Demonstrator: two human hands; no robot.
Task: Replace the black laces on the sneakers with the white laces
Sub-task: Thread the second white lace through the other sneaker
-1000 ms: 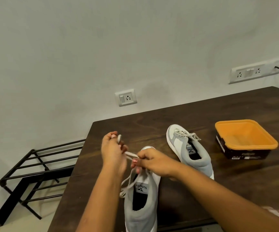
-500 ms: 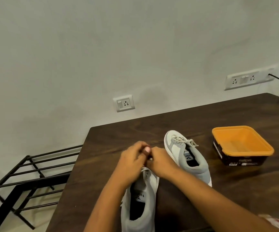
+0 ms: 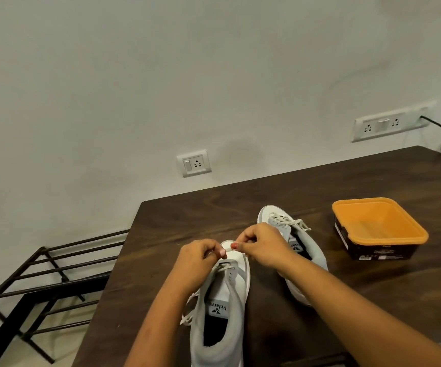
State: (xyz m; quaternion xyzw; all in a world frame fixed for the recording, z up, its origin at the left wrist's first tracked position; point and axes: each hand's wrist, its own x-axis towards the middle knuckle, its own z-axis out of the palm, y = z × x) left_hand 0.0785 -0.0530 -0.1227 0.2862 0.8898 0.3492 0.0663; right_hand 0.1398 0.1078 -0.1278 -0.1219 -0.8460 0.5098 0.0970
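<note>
Head view: the white lace [image 3: 187,319] is in the near sneaker [image 3: 222,300], low in the middle of the frame, on the tabletop [image 3: 346,300]. The left hand [image 3: 201,256] and right hand [image 3: 263,247] both pinch it with curled fingers by the toe. A hard pull could slip one end out of its hole, or leave it too short. The other sneaker [image 3: 304,250] sits just to the right, with the orange tub [image 3: 378,229] farther right.

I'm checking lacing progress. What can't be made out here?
Head view:
- White lace: tip hidden inside left hand and right hand.
- Near sneaker: heel cut off by bottom edge.
- Far sneaker: lacing partly behind right hand.
- Orange tub: label too small to read.
</note>
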